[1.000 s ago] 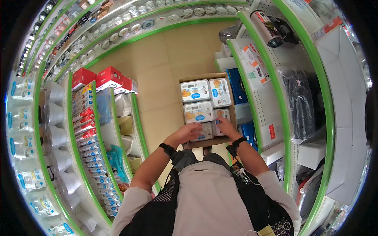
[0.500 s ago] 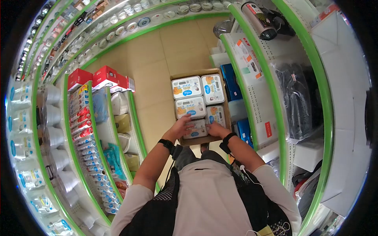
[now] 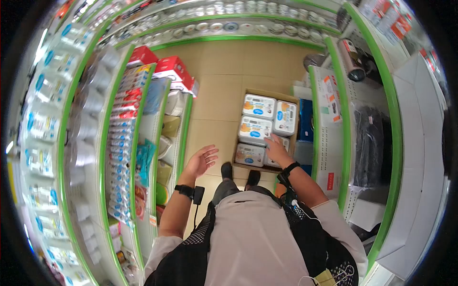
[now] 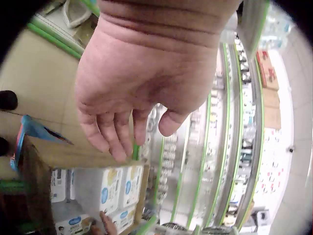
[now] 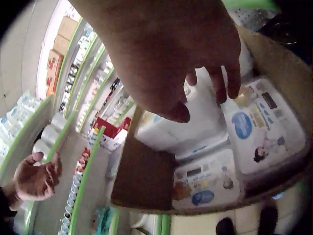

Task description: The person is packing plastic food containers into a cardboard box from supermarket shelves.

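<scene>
A cardboard carton [image 5: 139, 169] on the floor holds several white rectangular packs with printed tops and blue ovals. Among them, one pack [image 3: 255, 128] lies at mid-left, another [image 3: 250, 154] at the near left. My right hand [image 3: 277, 149] reaches over the carton's right side, fingers pointing down loosely. In the right wrist view its fingertips overlap the edge of a large pack [image 5: 266, 129], with nothing gripped. Left of the carton, my left hand [image 3: 202, 161] hangs in the air, palm showing, fingers slightly bent and holding nothing.
Green-edged shelves line both sides. Rolled goods [image 3: 123, 136] and red boxes [image 3: 171, 68] sit on the left. On the right lies a black item in clear plastic [image 3: 369, 145]. Dishes [image 3: 231, 26] fill the back shelf. My shoes [image 3: 227, 170] stand just before the carton.
My left hand has drawn back from the packs and moved left, out of the carton. My right hand stays over the carton's near right part. The head view has shifted and turned.
</scene>
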Available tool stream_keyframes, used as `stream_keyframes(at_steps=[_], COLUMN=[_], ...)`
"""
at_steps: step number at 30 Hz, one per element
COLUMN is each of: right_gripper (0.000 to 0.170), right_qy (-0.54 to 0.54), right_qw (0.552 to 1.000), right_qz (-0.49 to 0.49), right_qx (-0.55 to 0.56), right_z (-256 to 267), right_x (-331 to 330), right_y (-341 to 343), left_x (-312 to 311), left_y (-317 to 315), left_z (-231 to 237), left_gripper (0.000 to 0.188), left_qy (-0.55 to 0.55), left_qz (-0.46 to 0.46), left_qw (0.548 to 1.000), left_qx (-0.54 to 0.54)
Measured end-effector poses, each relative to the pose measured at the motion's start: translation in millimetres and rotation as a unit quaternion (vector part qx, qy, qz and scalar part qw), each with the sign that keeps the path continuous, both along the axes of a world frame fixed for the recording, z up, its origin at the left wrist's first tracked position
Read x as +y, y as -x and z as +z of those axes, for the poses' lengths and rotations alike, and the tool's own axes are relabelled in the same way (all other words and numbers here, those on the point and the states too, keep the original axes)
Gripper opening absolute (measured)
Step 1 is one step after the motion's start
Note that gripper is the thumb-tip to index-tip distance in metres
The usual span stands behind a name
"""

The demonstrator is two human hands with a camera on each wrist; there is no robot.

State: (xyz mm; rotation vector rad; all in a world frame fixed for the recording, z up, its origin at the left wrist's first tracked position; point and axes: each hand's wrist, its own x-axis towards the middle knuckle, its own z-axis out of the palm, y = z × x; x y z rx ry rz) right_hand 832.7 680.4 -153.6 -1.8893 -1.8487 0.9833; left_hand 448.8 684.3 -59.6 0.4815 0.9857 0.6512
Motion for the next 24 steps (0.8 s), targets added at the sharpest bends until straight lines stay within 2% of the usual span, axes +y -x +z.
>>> stream_keyframes(at_steps=[1, 2, 5, 7, 9, 10, 11, 12, 13, 15, 17, 18, 21, 23, 24], right_gripper=[0.057, 0.058, 0.059, 0.055, 0.055, 0.054, 0.054, 0.050, 0.046, 0.040, 0.038, 0.038, 0.034, 0.033, 0.033], right_qy=[0.078, 0.046, 0.060, -0.058, -0.071, -0.054, -0.128, -0.129, -0.149, -0.175, -0.161, -0.164, 0.037, 0.019, 0.069], right_qw=[0.997, 0.995, 0.994, 0.989, 0.986, 0.988, 0.985, 0.991, 0.988, 0.983, 0.980, 0.979, 0.944, 0.936, 0.913], right_qz=[0.012, 0.048, 0.052, 0.086, 0.114, 0.091, 0.069, 0.022, 0.030, 0.047, -0.008, 0.008, 0.067, 0.102, 0.138], right_qx=[0.010, -0.074, -0.078, -0.105, -0.102, -0.113, -0.096, -0.003, 0.002, 0.010, 0.120, 0.123, 0.322, 0.335, 0.378], right_z=[-3, -5, -9, -75, -85, -52, -67, -75, -31, -6, 23, 35, 70, 90, 97], right_x=[-6, -14, -22, -15, -11, -20, -19, -24, -40, -53, -83, -102, -167, -227, -255], right_y=[5, 10, 12, 0, -8, 4, 2, 3, 24, 77, 127, 154, 248, 320, 351], left_x=[-19, -42, -113, -163, -218, -246, -274, -304, -335, -400, -465, -501, -609, -683, -717], left_y=[18, 37, 87, 116, 149, 159, 166, 171, 179, 203, 228, 239, 269, 287, 296], left_z=[4, 6, 6, 3, 0, -2, -2, 5, 9, 13, 12, 12, 18, 23, 25], left_gripper=[0.043, 0.043, 0.042, 0.041, 0.040, 0.040, 0.040, 0.040, 0.040, 0.039, 0.039, 0.038, 0.036, 0.035, 0.035], left_qy=[-0.002, -0.006, -0.003, -0.008, -0.021, -0.030, -0.041, -0.055, -0.068, -0.094, -0.110, -0.117, -0.131, -0.134, -0.152], left_qz=[0.053, 0.088, 0.184, 0.240, 0.307, 0.328, 0.348, 0.367, 0.400, 0.428, 0.460, 0.481, 0.534, 0.567, 0.583], left_qw=[0.999, 0.996, 0.982, 0.968, 0.947, 0.938, 0.929, 0.919, 0.904, 0.886, 0.868, 0.855, 0.819, 0.796, 0.783], left_qx=[-0.014, -0.033, -0.043, -0.065, -0.086, -0.105, -0.124, -0.133, -0.133, -0.152, -0.152, -0.157, -0.163, -0.165, -0.156])
